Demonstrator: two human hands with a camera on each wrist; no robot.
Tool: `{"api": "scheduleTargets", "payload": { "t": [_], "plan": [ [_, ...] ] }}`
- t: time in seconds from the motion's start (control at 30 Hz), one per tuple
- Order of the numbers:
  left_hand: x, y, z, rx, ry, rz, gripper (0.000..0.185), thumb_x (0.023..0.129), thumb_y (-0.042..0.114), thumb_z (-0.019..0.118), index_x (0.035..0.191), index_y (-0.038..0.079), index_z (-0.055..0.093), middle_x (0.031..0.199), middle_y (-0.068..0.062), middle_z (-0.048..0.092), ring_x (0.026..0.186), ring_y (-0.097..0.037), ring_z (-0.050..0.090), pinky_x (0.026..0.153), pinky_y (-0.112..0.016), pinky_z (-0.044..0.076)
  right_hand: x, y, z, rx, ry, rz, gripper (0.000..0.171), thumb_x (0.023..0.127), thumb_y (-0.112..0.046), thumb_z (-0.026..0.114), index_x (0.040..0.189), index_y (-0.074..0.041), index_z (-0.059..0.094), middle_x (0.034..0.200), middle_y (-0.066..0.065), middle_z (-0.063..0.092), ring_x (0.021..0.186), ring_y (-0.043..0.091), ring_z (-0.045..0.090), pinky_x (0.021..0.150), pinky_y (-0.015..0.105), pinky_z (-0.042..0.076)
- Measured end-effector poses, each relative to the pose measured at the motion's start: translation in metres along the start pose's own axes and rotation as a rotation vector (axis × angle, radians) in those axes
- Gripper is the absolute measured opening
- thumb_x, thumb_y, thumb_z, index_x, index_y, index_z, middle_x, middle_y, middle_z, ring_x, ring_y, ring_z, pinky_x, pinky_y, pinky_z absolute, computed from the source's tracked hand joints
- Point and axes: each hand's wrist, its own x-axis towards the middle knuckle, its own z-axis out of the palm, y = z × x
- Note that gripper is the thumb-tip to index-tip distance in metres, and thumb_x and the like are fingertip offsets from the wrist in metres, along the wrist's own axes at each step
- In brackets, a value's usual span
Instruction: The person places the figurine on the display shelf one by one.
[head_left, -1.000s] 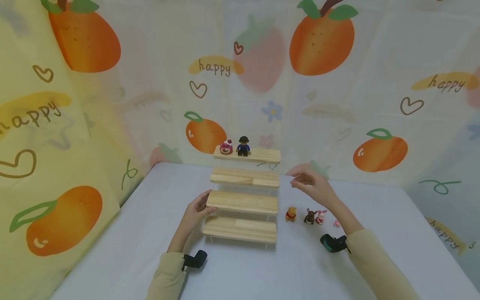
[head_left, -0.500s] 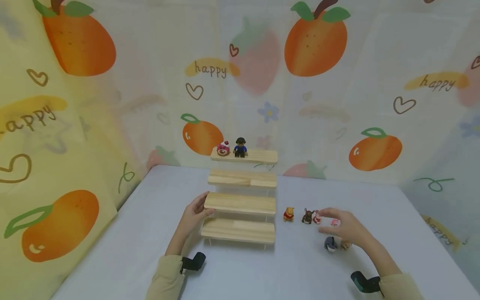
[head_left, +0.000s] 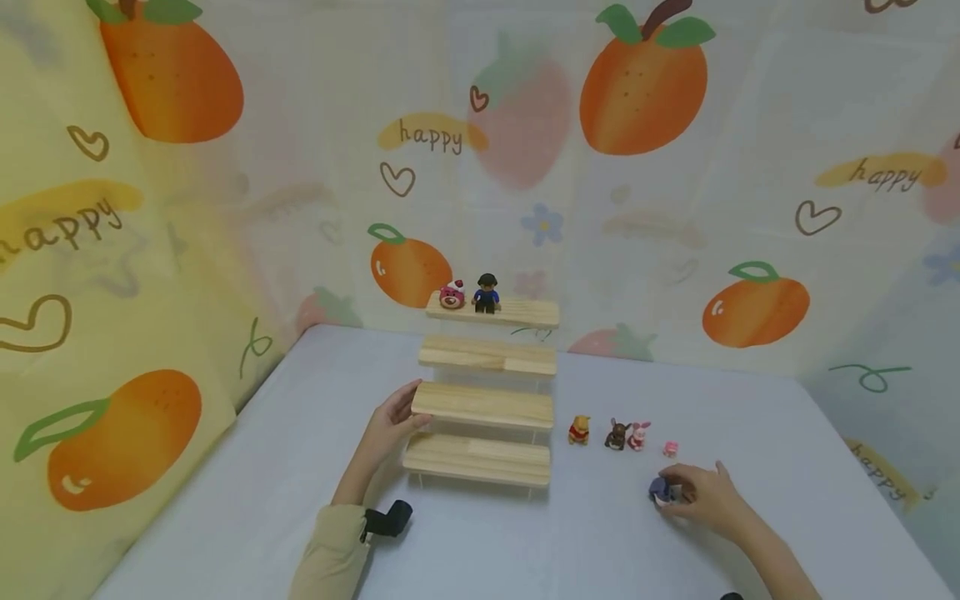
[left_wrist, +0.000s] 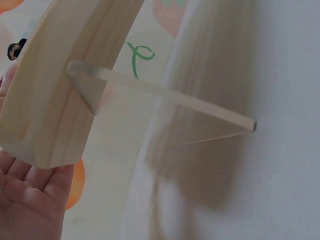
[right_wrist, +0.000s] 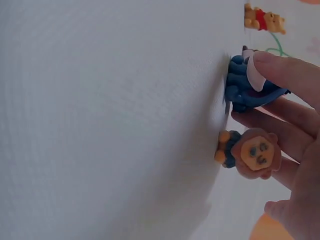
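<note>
My left hand (head_left: 386,433) grips the left end of the third board down on a stepped wooden display stand (head_left: 487,403). In the left wrist view, its palm lies against the board's end, with the fingers partly hidden behind the wood. On the right side of the table, my right hand (head_left: 708,500) pinches a small blue toy figurine (right_wrist: 242,82) with pale pink on its ear. The figurine stands close against the white cloth. A brown monkey-faced figurine (right_wrist: 256,154) is beside it, under the other fingers and mostly hidden in the head view.
On the top board stand a pink bear figurine (head_left: 452,295) and a toy man (head_left: 486,294). Right of the stand are a yellow bear figurine (head_left: 579,431), a dark brown figurine (head_left: 617,434), a pink piglet figurine (head_left: 639,436) and a small pink figurine (head_left: 671,449).
My right hand has come down from beside the upper boards to the front right and taken hold of the blue figurine. The left hand stays on the stand.
</note>
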Motion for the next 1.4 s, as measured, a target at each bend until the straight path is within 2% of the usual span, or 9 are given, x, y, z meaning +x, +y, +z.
{"api": "scheduleTargets", "payload": {
  "t": [0.13,0.33,0.43,0.57,0.73,0.87,1.07,1.23,1.4],
  "plan": [
    [0.004,-0.012,-0.002,-0.003,0.013,0.005,0.065,0.081,0.009,0.066,0.135,-0.004,0.032,0.135,-0.02,0.035,0.121,-0.03,0.037,0.095,-0.025,0.035,0.0,0.001,0.001,0.052,0.008,0.007,0.038,0.068,-0.024,0.077,0.096,-0.002,0.063,0.066,-0.01,0.054,0.056,0.003,0.038,0.081,0.076,0.014],
    [0.003,-0.014,0.0,-0.012,0.02,0.012,0.066,0.081,0.011,0.067,0.135,-0.004,0.032,0.135,-0.02,0.036,0.121,-0.03,0.037,0.094,-0.026,0.036,0.0,-0.001,-0.002,0.112,0.003,0.028,0.039,0.068,-0.023,0.078,0.096,-0.001,0.063,0.082,0.002,0.064,0.066,0.013,0.053,0.083,0.075,0.012],
    [0.002,-0.014,0.0,-0.01,0.022,0.002,0.066,0.081,0.012,0.068,0.135,-0.003,0.033,0.135,-0.019,0.036,0.121,-0.03,0.038,0.094,-0.026,0.036,0.001,-0.003,-0.004,0.193,0.033,0.052,0.04,0.069,-0.021,0.077,0.1,0.001,0.063,0.09,0.01,0.064,0.081,0.026,0.059,0.089,0.063,0.029],
    [0.002,-0.012,-0.001,-0.006,0.021,-0.003,0.067,0.081,0.013,0.068,0.135,-0.002,0.033,0.136,-0.018,0.035,0.121,-0.028,0.037,0.094,-0.026,0.036,0.007,-0.007,-0.011,0.356,0.119,0.065,0.042,0.074,-0.017,0.074,0.106,0.004,0.06,0.099,0.015,0.062,0.093,0.034,0.057,0.076,0.043,0.05],
    [0.002,-0.012,-0.005,0.001,0.037,0.01,0.066,0.081,0.011,0.067,0.135,-0.002,0.033,0.136,-0.019,0.034,0.122,-0.029,0.036,0.093,-0.024,0.036,0.018,-0.016,-0.019,0.565,0.199,0.085,0.045,0.078,-0.012,0.07,0.116,0.007,0.054,0.102,0.019,0.059,0.088,0.014,0.06,0.073,0.027,0.052],
    [0.002,-0.014,-0.007,-0.011,0.032,0.019,0.066,0.081,0.01,0.067,0.135,-0.002,0.032,0.136,-0.019,0.034,0.122,-0.029,0.036,0.093,-0.023,0.037,0.024,-0.019,-0.023,0.656,0.225,0.125,0.048,0.082,-0.014,0.067,0.121,0.006,0.05,0.109,0.021,0.055,0.087,0.0,0.056,0.071,0.019,0.05],
    [0.004,-0.015,-0.003,-0.015,0.036,0.023,0.066,0.08,0.011,0.067,0.135,-0.001,0.034,0.136,-0.018,0.036,0.122,-0.028,0.037,0.094,-0.024,0.036,0.033,-0.025,-0.025,0.648,0.263,0.11,0.047,0.083,-0.016,0.066,0.122,0.005,0.051,0.112,0.021,0.055,0.09,-0.001,0.055,0.074,0.017,0.048],
    [0.003,-0.008,0.0,-0.007,0.035,0.003,0.065,0.081,0.007,0.066,0.135,-0.003,0.033,0.136,-0.02,0.034,0.123,-0.03,0.035,0.096,-0.026,0.033,0.042,-0.037,-0.025,0.701,0.317,0.093,0.045,0.083,-0.012,0.066,0.121,0.007,0.051,0.109,0.024,0.056,0.088,-0.001,0.056,0.073,0.016,0.048],
    [0.003,-0.012,0.0,-0.032,0.029,-0.002,0.064,0.081,0.005,0.065,0.135,-0.004,0.032,0.137,-0.021,0.032,0.123,-0.031,0.033,0.097,-0.027,0.032,0.051,-0.048,-0.028,0.724,0.346,0.045,0.044,0.082,-0.009,0.066,0.12,0.008,0.051,0.106,0.025,0.057,0.086,0.0,0.057,0.073,0.016,0.048]
  ]
}}
